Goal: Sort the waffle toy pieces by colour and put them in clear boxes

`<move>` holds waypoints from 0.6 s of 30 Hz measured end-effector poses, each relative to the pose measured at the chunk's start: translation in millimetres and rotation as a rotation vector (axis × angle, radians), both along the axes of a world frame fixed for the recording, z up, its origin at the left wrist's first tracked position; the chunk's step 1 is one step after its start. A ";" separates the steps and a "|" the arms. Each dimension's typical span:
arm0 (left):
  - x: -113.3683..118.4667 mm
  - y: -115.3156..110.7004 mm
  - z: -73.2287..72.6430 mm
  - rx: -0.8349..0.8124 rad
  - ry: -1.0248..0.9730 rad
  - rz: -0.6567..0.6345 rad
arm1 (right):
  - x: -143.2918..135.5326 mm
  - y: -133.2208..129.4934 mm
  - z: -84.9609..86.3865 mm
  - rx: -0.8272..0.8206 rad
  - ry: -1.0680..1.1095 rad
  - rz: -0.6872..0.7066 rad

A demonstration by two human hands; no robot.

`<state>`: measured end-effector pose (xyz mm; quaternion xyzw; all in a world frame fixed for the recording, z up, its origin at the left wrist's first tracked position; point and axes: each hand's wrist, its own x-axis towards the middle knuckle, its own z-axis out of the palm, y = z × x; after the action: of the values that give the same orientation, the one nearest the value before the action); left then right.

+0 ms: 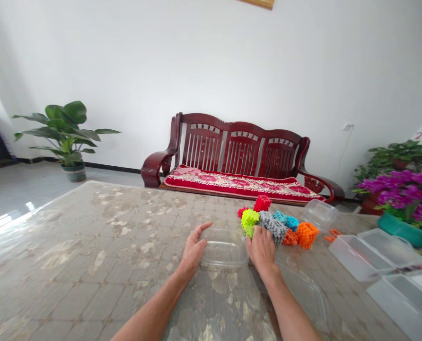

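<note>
A clear plastic container (225, 258) sits on the table between my two hands. My left hand (194, 247) is at its left side, index finger stretched over the corner and thumb apart by the rim. At the opposite side, my right hand (261, 247) has its fingers bent downward; the fingertips are hidden, so whether they grip the rim I cannot tell. Just beyond that hand are a yellow-green knobbly bundle (250, 221) and a grey one (273, 226). Red (262, 202), blue (286, 220) and orange (307, 235) bundles lie around them.
A clear lid-like piece (299, 293) lies under my right forearm. To the right are another clear container (320, 214), an orange piece (333, 235), translucent boxes (356, 258) and a teal pot (404, 229) of purple flowers. A wooden bench (241, 151) stands behind the patterned table (101, 255).
</note>
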<state>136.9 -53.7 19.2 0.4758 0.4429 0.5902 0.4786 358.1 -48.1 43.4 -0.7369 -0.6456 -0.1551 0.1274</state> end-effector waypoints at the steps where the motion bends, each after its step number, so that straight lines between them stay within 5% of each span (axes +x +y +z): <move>1: 0.8 -0.2 0.9 -0.022 -0.037 -0.022 | -0.1 -0.3 -0.1 0.001 -0.009 -0.005; 18: -2.7 3.7 8.0 -0.091 -0.178 0.106 | -3.9 5.8 0.0 -0.037 -0.014 -0.059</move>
<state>134.2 -50.1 27.2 0.3754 0.4495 0.6337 0.5053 354.3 -42.4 43.4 -0.7566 -0.6272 -0.1519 0.1049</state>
